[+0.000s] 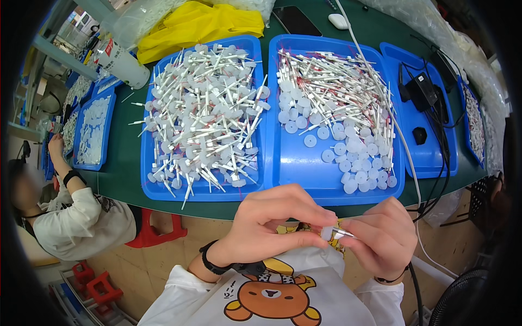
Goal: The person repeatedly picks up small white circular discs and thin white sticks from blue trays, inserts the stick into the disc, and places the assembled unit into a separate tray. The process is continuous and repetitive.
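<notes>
Head view: hands just off table edge.

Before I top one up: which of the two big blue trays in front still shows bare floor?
The right-hand blue tray: its near-left floor is bare, while the left blue tray is heaped all over.

both hands meet at chest, fingers pinched together, wrists bent.
</notes>
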Available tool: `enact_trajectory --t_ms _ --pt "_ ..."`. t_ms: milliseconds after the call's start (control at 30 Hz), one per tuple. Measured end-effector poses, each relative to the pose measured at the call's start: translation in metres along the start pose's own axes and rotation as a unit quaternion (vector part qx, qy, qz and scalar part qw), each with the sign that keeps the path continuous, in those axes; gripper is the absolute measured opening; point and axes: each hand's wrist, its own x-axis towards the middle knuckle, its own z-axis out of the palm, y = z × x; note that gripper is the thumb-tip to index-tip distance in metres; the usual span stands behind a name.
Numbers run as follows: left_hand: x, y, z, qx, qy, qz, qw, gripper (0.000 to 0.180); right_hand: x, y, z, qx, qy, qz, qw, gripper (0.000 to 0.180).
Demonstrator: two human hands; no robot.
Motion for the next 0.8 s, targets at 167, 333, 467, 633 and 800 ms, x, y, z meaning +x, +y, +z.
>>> enact_trajectory --t_ms 167,333,467,633,800 --pt "0.004 0.009 -0.005 0.029 -0.015 0.016 0.999 0.035 -0.002 -0.004 0.007 0.029 0.005 0.011 0.999 0.025" --pt "0.004 0.010 -0.004 0.046 -0.005 0.030 0.998 0.032 0.002 -0.005 0.003 0.100 -0.052 0.076 0.991 0.018" --pt "0.003 0.010 -0.002 0.080 0.002 0.029 0.996 0.029 0.004 -0.004 0.000 0.167 -0.089 0.152 0.970 0.009" --pt "0.000 0.005 0.001 0.116 -0.004 0.029 0.993 0.027 -0.002 -0.008 0.003 0.341 -0.096 0.340 0.871 0.008" --pt "-0.003 0.000 0.000 0.150 0.010 0.042 0.988 0.029 -0.002 -0.009 0.012 0.406 -0.081 0.417 0.809 0.009"
